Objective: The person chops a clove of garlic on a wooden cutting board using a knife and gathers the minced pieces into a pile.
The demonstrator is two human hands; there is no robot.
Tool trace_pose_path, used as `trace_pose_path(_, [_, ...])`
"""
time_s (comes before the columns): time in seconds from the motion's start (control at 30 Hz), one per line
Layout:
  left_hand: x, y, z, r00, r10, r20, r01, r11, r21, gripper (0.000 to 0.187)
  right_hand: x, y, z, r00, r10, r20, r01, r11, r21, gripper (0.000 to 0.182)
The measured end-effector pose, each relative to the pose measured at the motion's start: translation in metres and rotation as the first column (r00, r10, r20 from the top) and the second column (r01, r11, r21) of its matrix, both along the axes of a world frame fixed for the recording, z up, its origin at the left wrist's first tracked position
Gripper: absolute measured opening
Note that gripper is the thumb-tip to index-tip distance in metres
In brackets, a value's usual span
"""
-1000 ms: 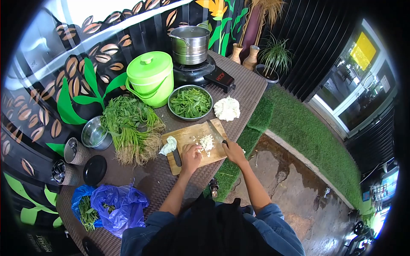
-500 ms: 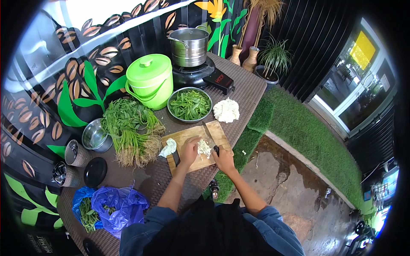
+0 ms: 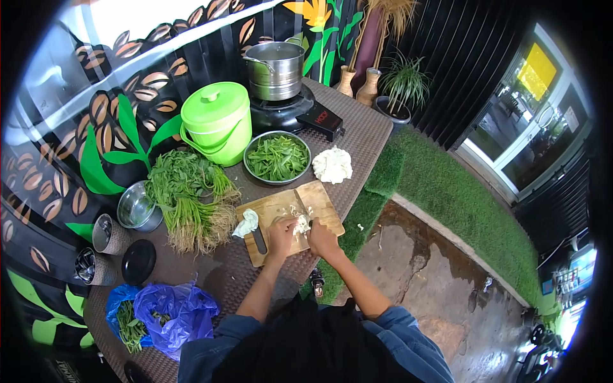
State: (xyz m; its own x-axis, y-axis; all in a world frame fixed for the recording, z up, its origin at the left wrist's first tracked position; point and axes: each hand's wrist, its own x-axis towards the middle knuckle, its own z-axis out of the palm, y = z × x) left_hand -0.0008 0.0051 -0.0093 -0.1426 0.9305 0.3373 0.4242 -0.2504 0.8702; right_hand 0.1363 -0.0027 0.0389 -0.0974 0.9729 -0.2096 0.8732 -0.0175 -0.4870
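Observation:
A wooden cutting board (image 3: 325,207) lies at the table's edge with chopped garlic (image 3: 301,225), small pale pieces, heaped on it. My right hand (image 3: 324,240) is wrapped round the handle of a kitchen knife (image 3: 302,203); its blade points away across the board, beside the pile. My left hand (image 3: 280,237) rests on the board with bent fingers pressed together against the garlic, their tips partly hidden. A crumpled pale green-white wad (image 3: 246,223) sits at the board's left corner. Beyond the board stand a metal bowl of cut greens (image 3: 278,157) and a crumpled white heap (image 3: 332,165).
Rooted leafy greens (image 3: 191,198) lie left of the board, near an empty-looking metal bowl (image 3: 139,207). A lidded green bucket (image 3: 217,124) and a steel pot (image 3: 275,70) on a burner (image 3: 281,112) stand behind. Purple plastic bags (image 3: 179,316) are at lower left.
My right hand and the knife have moved left and nearer to me, closer to my left hand. My left fingers have come in over the garlic pile. The view has shifted slightly.

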Motion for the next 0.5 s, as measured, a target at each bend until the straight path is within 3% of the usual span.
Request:
trace_pose_path(0.13, [0.005, -0.002, -0.006, 0.996, 0.061, 0.060, -0.063, 0.997, 0.042, 0.013, -0.003, -0.011, 0.000, 0.999, 0.003, 0.037, -0.004, 0.999, 0.034, 0.036])
trace_pose_path(0.27, [0.002, 0.001, -0.008, 0.994, 0.087, -0.064, -0.082, 0.993, 0.085, 0.011, -0.021, -0.029, -0.019, 0.993, -0.114, 0.037, 0.112, 0.992, 0.053, 0.038])
trace_pose_path(0.5, [0.003, -0.001, -0.007, 0.971, 0.109, -0.211, -0.064, 0.975, 0.211, 0.011, 0.000, 0.006, -0.001, 1.000, -0.006, 0.029, 0.005, 1.000, 0.024, 0.036])
